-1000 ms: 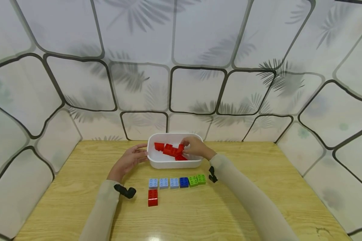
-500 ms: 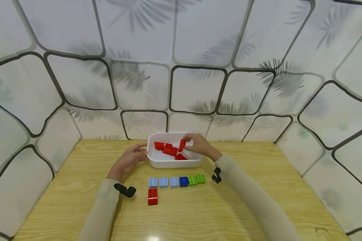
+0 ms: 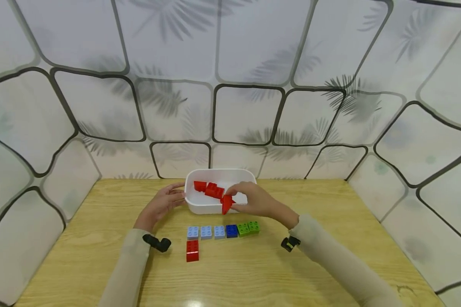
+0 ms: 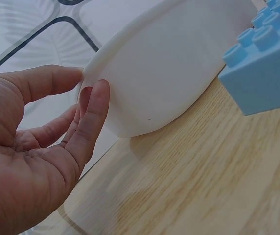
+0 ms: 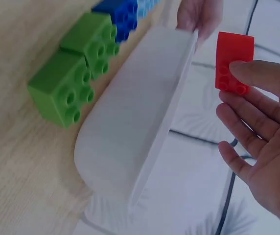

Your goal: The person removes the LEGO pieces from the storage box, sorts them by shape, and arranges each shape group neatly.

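My right hand (image 3: 257, 200) pinches a red sloped building brick (image 3: 226, 205) between thumb and fingers over the front rim of a white plastic tub (image 3: 205, 209). The right wrist view shows studs at one end of this red brick (image 5: 234, 46) and a smooth curved face at the other. Several more red bricks (image 3: 214, 191) lie inside the tub, partly hidden by the right hand. At the tub's left end, my left hand (image 3: 162, 204) rests its fingertips against the outer wall; in the left wrist view those fingers (image 4: 93, 105) are only slightly bent.
Before the tub runs a row of bricks: light blue ones (image 3: 206, 232), a dark blue one (image 3: 231, 230) and two green ones (image 3: 248, 228). A red sloped brick (image 3: 192, 250) stands below the row's left end. Patterned cloth walls (image 3: 249, 115) enclose the wooden table (image 3: 253, 273).
The right hand has lifted a red brick from among the others in the tub and brought it toward the front rim, turning it. The left hand stays at the tub's left end.
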`<state>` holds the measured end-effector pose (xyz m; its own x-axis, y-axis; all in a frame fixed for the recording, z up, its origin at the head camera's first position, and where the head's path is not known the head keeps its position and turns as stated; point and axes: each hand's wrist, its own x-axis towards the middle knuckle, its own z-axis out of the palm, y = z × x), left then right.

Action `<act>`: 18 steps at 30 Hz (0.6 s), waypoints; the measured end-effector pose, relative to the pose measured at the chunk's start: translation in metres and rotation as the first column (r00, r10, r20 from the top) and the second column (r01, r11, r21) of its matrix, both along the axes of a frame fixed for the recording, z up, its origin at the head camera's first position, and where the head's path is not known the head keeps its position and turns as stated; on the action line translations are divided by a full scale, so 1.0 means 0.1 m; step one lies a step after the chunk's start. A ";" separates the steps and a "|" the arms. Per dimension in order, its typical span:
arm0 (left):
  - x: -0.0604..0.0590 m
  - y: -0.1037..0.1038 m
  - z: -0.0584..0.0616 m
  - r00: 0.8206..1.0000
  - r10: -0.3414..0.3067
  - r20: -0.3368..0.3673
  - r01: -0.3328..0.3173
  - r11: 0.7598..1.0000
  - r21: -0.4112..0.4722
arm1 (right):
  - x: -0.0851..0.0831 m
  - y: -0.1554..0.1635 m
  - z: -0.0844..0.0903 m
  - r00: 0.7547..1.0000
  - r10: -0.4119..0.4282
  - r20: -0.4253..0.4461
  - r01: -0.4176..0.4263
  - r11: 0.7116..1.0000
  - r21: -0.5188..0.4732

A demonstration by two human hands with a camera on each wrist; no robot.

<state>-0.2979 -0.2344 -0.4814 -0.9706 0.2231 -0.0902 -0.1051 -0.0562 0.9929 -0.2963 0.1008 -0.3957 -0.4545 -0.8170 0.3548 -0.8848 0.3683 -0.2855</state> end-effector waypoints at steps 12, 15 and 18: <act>0.02 -0.02 0.03 1.000 0.001 0.001 -0.001 1.000 -0.010 | 0.51 -0.04 -0.19 0.996 0.068 -0.050 -0.046 0.934 0.354; 0.02 -0.01 0.04 1.000 -0.006 0.002 0.006 1.000 -0.005 | 0.57 -0.07 -0.28 0.995 0.069 -0.069 -0.036 0.914 0.403; 0.02 0.01 0.03 1.000 -0.007 0.005 0.007 1.000 0.003 | 0.62 -0.10 -0.34 0.992 0.080 -0.095 -0.031 0.897 0.440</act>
<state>-0.2962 -0.2337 -0.4784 -0.9686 0.2301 -0.0945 -0.1108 -0.0588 0.9921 -0.2344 0.0906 -0.4299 -0.3832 -0.9237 0.0003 -0.9236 0.3832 -0.0088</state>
